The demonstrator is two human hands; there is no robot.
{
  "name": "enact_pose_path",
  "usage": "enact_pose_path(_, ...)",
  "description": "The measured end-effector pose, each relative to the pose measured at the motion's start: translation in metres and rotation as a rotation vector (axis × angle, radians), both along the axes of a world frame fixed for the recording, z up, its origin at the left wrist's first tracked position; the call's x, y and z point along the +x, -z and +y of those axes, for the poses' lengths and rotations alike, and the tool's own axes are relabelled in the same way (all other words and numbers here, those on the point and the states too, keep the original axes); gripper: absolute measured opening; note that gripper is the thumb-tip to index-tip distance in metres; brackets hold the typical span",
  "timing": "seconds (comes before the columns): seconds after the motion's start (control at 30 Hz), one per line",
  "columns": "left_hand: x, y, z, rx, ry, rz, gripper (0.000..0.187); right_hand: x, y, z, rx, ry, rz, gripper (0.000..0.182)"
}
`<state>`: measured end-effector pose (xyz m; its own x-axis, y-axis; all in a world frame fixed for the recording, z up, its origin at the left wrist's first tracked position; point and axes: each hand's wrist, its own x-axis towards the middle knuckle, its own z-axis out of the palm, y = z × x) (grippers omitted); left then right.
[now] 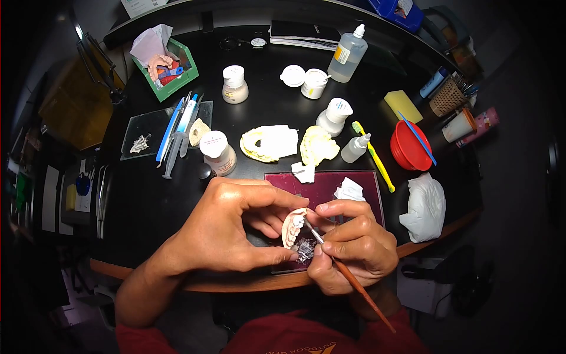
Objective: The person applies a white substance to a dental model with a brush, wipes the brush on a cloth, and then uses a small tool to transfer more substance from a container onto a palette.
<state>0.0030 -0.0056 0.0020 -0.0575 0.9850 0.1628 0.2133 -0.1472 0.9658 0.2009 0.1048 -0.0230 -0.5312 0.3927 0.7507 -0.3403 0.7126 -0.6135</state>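
Note:
My left hand (215, 227) pinches a small dental cast (289, 231) between thumb and fingertips, its row of teeth facing right. In my right hand (361, 245) is a fine brush (359, 286) with a reddish-brown handle, gripped like a pen. The brush's metal end points up and left, its tip right at the upper teeth of the cast. Under the hands lies a dark red slab (324, 184), and a heap of grey shavings (305, 250) shows just below the cast. A crumpled white tissue (349, 189) rests on the slab behind my right hand.
Behind the slab stand plaster casts (271, 143), a powder jar (219, 154) and a dropper bottle (355, 147). A yellow toothbrush (377, 160), red bowl (410, 154) and white bundle (423, 207) are at right. Syringes (177, 144) and a green box (177, 88) sit at left.

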Motion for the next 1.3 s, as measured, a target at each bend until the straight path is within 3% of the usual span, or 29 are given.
enact_pose_path(0.4, 0.0012, 0.0019, -0.0011, -0.040, 0.009, -0.096, 0.061, -0.0008, -0.0004, 0.0004, -0.017, -0.005, 0.006, 0.022)
enact_pose_path(1.3, 0.0011, 0.0003, 0.0013, -0.008, -0.002, -0.001, 0.060, 0.0000, -0.0009, 0.0002, -0.029, -0.011, -0.005, 0.022)
